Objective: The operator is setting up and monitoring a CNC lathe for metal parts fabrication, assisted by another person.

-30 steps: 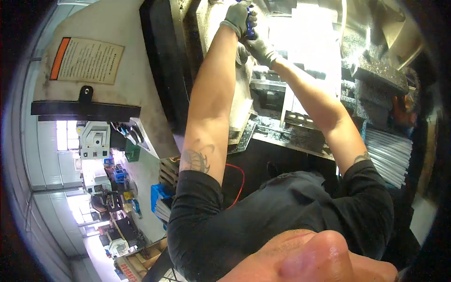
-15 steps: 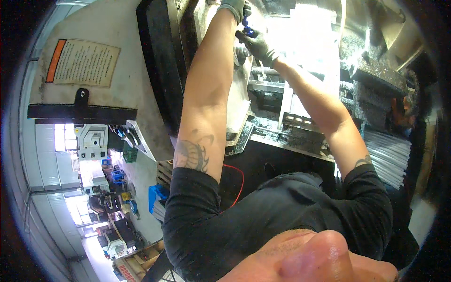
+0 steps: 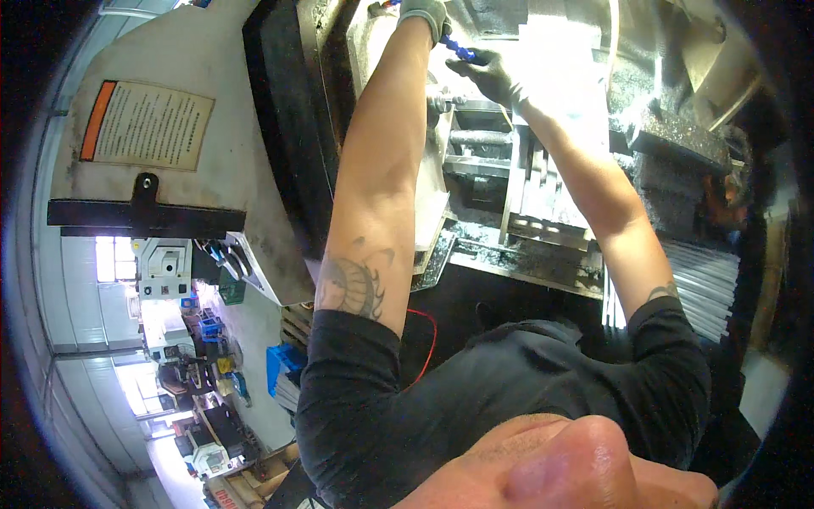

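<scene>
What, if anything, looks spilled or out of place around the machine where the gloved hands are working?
Metal chips lie heaped on the machine's ledge at right, with more along the tray edge below. Both gloved hands, left hand and right hand, grip a blue tool.

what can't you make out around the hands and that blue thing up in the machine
- Left hand, head view: the top edge cuts off its fingers, so its grip is unclear.
- Blue tool: only a short piece shows between both gloves; its kind is unclear.
- Right hand: bright glare beside it washes out the machine interior.
- Wall notice: too small to read.
</scene>
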`<state>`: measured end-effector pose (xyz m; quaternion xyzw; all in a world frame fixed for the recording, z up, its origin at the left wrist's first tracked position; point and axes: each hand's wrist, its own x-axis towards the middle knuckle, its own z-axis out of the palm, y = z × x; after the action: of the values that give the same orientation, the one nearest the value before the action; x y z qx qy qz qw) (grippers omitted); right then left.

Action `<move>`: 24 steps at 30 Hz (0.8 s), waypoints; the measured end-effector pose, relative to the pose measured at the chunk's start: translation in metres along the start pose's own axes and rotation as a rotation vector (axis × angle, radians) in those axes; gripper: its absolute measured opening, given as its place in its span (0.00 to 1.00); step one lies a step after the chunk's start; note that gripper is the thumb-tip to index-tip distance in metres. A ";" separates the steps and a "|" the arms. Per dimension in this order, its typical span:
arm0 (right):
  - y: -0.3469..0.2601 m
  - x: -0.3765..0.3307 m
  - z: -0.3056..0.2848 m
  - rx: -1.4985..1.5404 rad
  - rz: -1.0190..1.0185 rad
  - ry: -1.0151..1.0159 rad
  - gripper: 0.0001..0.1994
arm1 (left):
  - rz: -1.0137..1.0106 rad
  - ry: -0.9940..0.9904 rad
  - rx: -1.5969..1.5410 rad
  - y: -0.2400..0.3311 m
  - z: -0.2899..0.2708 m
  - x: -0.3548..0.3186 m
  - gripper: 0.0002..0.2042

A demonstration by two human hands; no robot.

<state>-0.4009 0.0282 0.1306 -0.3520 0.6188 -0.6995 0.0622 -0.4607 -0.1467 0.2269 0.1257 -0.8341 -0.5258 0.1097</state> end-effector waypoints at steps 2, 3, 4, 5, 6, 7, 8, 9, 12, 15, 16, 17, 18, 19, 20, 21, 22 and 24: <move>-0.005 0.005 -0.009 -0.029 0.008 -0.029 0.22 | 0.083 0.075 0.210 -0.002 -0.002 0.002 0.05; -0.004 0.004 -0.014 -0.061 0.019 -0.053 0.23 | 0.127 0.110 0.343 -0.002 -0.001 0.004 0.05; -0.004 0.008 -0.017 -0.073 -0.045 -0.024 0.22 | 0.170 0.149 0.472 -0.001 -0.003 0.006 0.06; -0.005 0.011 -0.026 -0.151 -0.008 -0.027 0.22 | 0.196 0.173 0.630 0.001 -0.008 0.008 0.07; -0.009 0.015 -0.025 -0.065 -0.046 0.027 0.21 | 0.211 0.194 0.795 -0.001 -0.016 0.009 0.08; -0.014 0.019 -0.022 0.021 -0.086 0.079 0.21 | 0.222 0.205 0.944 -0.001 -0.025 0.011 0.09; -0.020 0.025 -0.025 0.024 -0.094 0.076 0.21 | 0.228 0.209 1.088 -0.002 -0.037 0.011 0.10; -0.022 0.032 -0.037 -0.084 -0.125 0.037 0.21 | 0.280 0.323 1.127 -0.002 -0.041 0.010 0.11; -0.026 0.029 -0.056 -0.191 -0.127 0.009 0.19 | 0.499 0.828 0.984 -0.013 -0.016 -0.009 0.15; -0.027 0.030 -0.048 -0.161 -0.108 -0.016 0.17 | 0.489 0.612 1.000 -0.002 -0.015 -0.014 0.16; -0.032 0.032 -0.043 -0.126 -0.123 -0.031 0.17 | 0.801 0.662 1.072 0.004 -0.021 -0.014 0.15; -0.037 0.035 -0.039 -0.125 -0.134 -0.043 0.17 | 1.116 0.700 1.135 0.008 -0.028 -0.014 0.14; -0.034 0.035 -0.047 -0.153 0.000 -0.092 0.16 | 0.949 0.483 1.129 0.017 -0.020 -0.013 0.12; -0.040 0.037 -0.048 -0.172 0.120 -0.154 0.16 | 0.949 0.485 1.127 0.027 -0.023 -0.012 0.12; -0.045 0.038 -0.047 -0.173 0.120 -0.156 0.16 | 0.764 0.306 1.185 0.037 -0.026 -0.011 0.11; -0.053 0.038 -0.047 -0.108 0.161 -0.237 0.16 | 0.580 0.123 1.227 0.049 -0.026 -0.010 0.11; -0.058 0.038 -0.050 -0.042 0.206 -0.313 0.16 | 0.508 0.099 1.252 0.060 -0.017 -0.019 0.11; -0.067 0.042 -0.050 0.003 0.235 -0.314 0.17 | 0.491 0.019 1.244 0.066 -0.014 -0.017 0.10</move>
<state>-0.4373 0.0621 0.2102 -0.3818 0.6375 -0.6249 0.2396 -0.4463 -0.1252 0.2914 -0.0234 -0.9853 0.0944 0.1408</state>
